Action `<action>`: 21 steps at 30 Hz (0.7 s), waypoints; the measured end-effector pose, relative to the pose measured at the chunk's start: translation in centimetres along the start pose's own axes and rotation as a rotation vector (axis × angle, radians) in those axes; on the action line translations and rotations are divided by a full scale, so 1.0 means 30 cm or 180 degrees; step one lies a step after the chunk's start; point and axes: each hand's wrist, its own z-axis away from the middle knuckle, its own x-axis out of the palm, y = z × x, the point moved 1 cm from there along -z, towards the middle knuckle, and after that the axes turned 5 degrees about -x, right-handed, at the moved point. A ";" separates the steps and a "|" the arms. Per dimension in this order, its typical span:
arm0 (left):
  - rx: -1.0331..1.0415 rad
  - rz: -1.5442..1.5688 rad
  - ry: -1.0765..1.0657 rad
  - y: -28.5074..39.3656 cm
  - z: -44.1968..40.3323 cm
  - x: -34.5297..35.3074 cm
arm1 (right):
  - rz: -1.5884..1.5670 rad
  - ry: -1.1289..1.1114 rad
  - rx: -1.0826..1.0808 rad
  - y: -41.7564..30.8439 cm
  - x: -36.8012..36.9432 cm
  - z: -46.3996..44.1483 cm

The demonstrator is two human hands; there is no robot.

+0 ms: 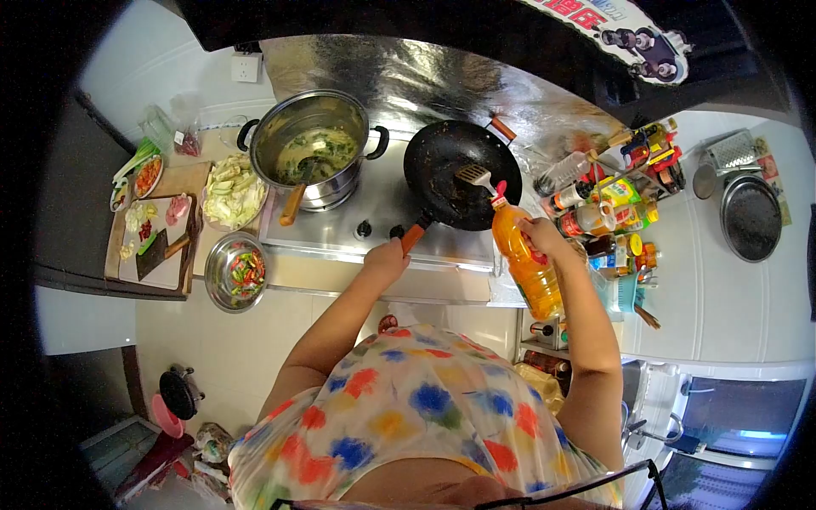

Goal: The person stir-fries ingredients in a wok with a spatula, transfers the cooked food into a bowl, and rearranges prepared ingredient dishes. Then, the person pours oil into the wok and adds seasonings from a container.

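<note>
My left hand [387, 262] is closed around the wooden handle of a black wok [433, 157] on the right side of the stove. In my right hand [544, 238] is a large bottle of yellow-orange cooking oil [529, 268], tilted with its red-capped neck toward the wok's right rim. Whether oil flows cannot be seen. A slotted spatula [474, 175] rests in the wok, its handle partly hidden behind the bottle. Left of the wok stands a steel pot [344, 185] of greenish soup with a wooden-handled ladle [293, 206] in it.
A cutting board [174, 272] with a cleaver [155, 253] and chopped ingredients lies at left. Nearby are a plate of sliced cabbage [234, 194] and a steel bowl of cut peppers [246, 270] at the counter edge. Several sauce bottles [586, 219] crowd the right side.
</note>
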 end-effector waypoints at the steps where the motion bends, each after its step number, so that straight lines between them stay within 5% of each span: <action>1: 0.0003 -0.0016 0.0014 0.002 0.002 -0.002 | -0.0002 -0.0028 -0.0002 0.000 -0.002 0.002; 21: 0.0061 -0.0032 0.0073 -0.010 -0.013 -0.003 | 0.0399 0.0008 -0.0122 0.021 -0.024 0.006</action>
